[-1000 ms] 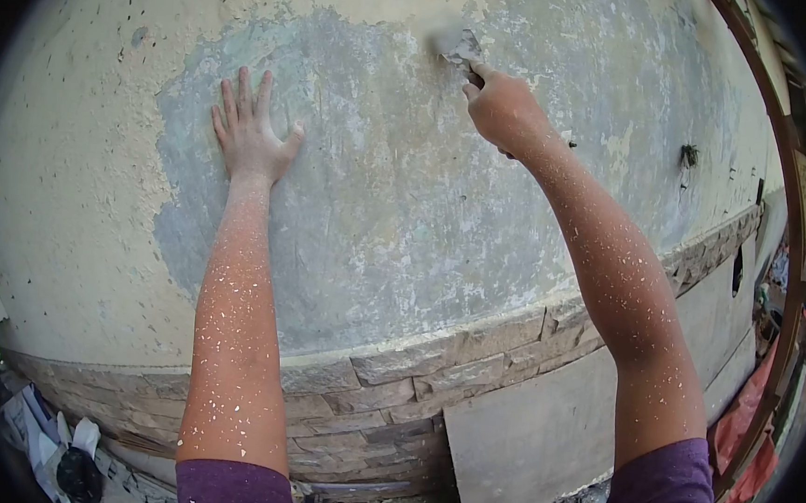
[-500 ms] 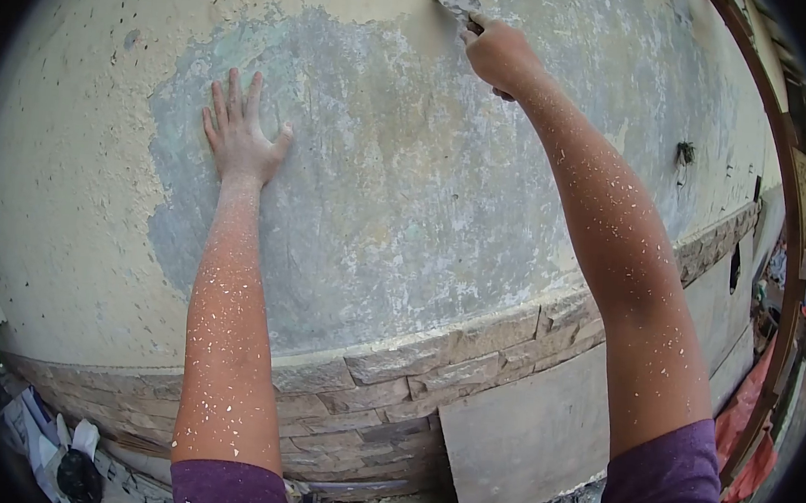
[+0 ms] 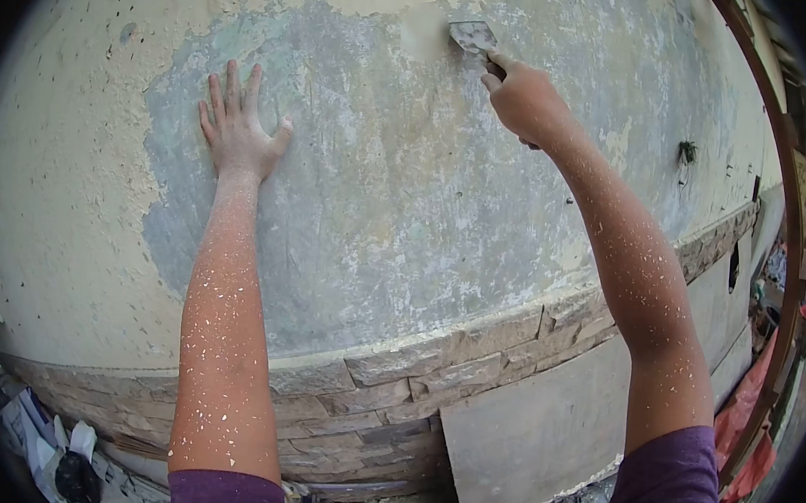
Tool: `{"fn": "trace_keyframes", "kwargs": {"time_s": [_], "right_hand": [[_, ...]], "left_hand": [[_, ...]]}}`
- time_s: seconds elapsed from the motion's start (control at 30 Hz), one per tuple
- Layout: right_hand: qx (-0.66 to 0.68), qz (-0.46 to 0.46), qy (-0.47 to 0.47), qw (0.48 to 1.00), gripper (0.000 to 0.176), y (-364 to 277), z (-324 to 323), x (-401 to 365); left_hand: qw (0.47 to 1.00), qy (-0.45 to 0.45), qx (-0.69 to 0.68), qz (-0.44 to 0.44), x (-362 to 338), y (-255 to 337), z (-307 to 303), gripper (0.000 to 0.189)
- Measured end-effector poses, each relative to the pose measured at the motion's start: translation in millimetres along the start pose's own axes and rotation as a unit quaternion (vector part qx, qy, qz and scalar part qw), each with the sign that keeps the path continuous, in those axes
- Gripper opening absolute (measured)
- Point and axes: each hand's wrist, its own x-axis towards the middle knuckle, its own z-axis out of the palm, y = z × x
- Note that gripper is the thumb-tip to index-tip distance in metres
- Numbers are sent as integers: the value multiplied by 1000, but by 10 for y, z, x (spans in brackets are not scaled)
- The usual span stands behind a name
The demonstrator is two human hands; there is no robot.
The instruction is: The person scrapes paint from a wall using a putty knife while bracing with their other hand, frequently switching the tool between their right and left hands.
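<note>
My left hand [image 3: 236, 126] lies flat on the wall [image 3: 378, 203], fingers spread, on the scraped grey patch. My right hand [image 3: 528, 99] is closed on the handle of a metal scraper [image 3: 474, 39], whose flat blade presses against the wall near the top edge of the bare patch, where cream paint still clings. Both forearms are speckled with pale paint flakes. The scraper's handle is mostly hidden inside my fist.
A band of stacked stone cladding [image 3: 412, 383] runs under the painted wall. A grey slab [image 3: 540, 429] leans at the lower right. Scraps and bags [image 3: 53, 451] lie on the ground at lower left, red cloth [image 3: 746, 425] at the right. A brown frame [image 3: 789, 204] edges the wall.
The right hand pushed the scraper up to the patch's top edge, then drew it back down and slightly right. The left hand stayed flat on the wall.
</note>
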Motion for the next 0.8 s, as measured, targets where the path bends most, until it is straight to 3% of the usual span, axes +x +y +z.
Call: {"fn": "trace_keyframes", "kwargs": {"time_s": [0.03, 0.07, 0.1, 0.17, 0.23, 0.3, 0.4, 0.53, 0.6, 0.7, 0.8], "right_hand": [[-47, -109, 98, 988, 42, -70, 11, -56], [-28, -10, -14, 999, 43, -114, -57, 82], [-26, -7, -17, 1000, 43, -276, -151, 200], [59, 148, -103, 982, 45, -539, -228, 532], [91, 147, -109, 979, 45, -595, -145, 298], [37, 66, -38, 996, 46, -517, 34, -56], [-37, 12, -64, 997, 45, -636, 217, -309], [72, 87, -108, 988, 42, -1049, 90, 206], [55, 84, -122, 987, 40, -1082, 72, 213], [-54, -32, -48, 997, 44, -1036, 339, -406], [17, 33, -78, 996, 46, -1227, 304, -156]], "left_hand": [[999, -34, 28, -18, 19, 38, -55, 87], [995, -71, 57, -33, 28, 62, -76, 87], [995, -74, 58, -30, 11, 73, -50, 87], [1000, -21, 19, -10, 9, 12, 1, 85], [1000, -5, 5, 1, -6, -17, 57, 85], [999, 26, -15, 10, -20, -21, 57, 85], [1000, -14, 13, -15, 30, 16, -13, 85], [1000, 2, -7, -1, -13, -20, 34, 85], [999, 25, -24, 12, -15, -12, 56, 85], [1000, 14, -24, -4, -23, 4, 3, 85], [998, -55, 26, -24, 17, 19, -70, 86]]}}
